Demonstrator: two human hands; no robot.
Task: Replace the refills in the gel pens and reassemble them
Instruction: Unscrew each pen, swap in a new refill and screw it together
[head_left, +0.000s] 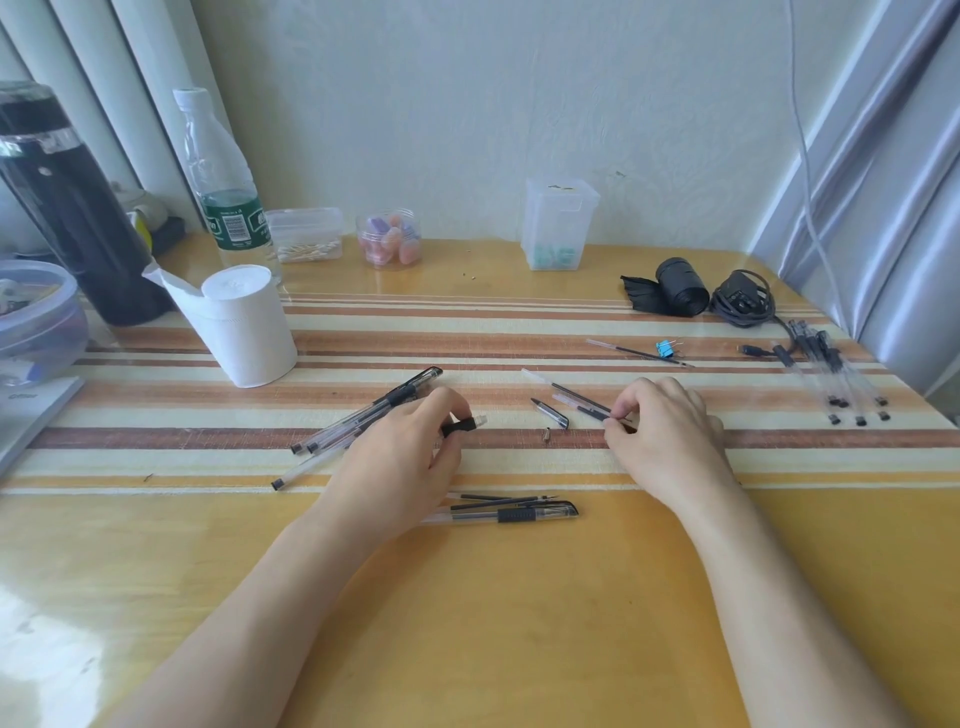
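My left hand (400, 457) grips an open pen barrel (465, 425) by its black rubber grip; the barrel's clear mouth points right. My right hand (670, 421) pinches the tip end of a thin refill (576, 397) that lies slanting up to the left on the table. A second refill lies close beside it. Between my hands lie a loose black pen cap (550, 413) and a small metal pen tip (546, 434). Several gel pens (363, 415) lie in a heap left of my left hand. One capped pen (514, 514) and loose refills (498, 500) lie near my left wrist.
A roll of tissue (249, 327) stands at the left. Farther back are a water bottle (223, 182), a black flask (67, 208), small plastic boxes (558, 228) and a jar (389, 239). At the right lie a blue binder clip (665, 348), a black bag roll (680, 286), a cable (743, 299) and several more pens (836, 374).
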